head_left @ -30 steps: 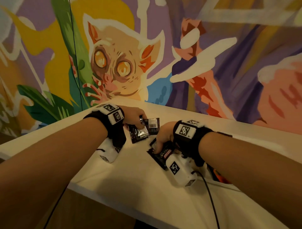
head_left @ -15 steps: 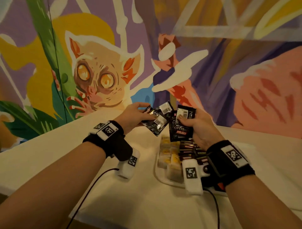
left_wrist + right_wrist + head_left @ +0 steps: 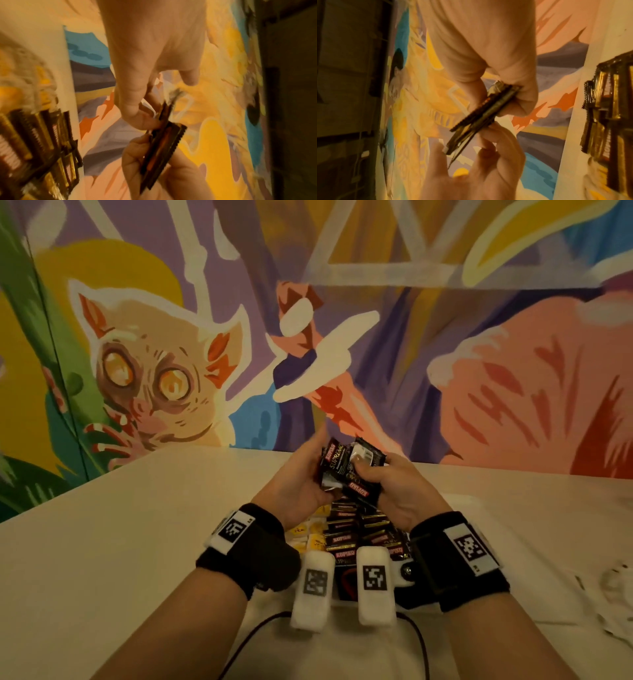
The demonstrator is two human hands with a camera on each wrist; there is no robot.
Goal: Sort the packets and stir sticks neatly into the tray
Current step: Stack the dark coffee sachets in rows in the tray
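Both hands' packets, apart before, now merged into one bunch (image 3: 349, 470).

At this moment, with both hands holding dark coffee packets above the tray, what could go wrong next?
1. The black Kopiko packets sit fanned and misaligned between the left hand and right hand, so one could slip out.
2. The tray rows below already look tightly packed with upright packets; pushing the bundle in may knock them askew.
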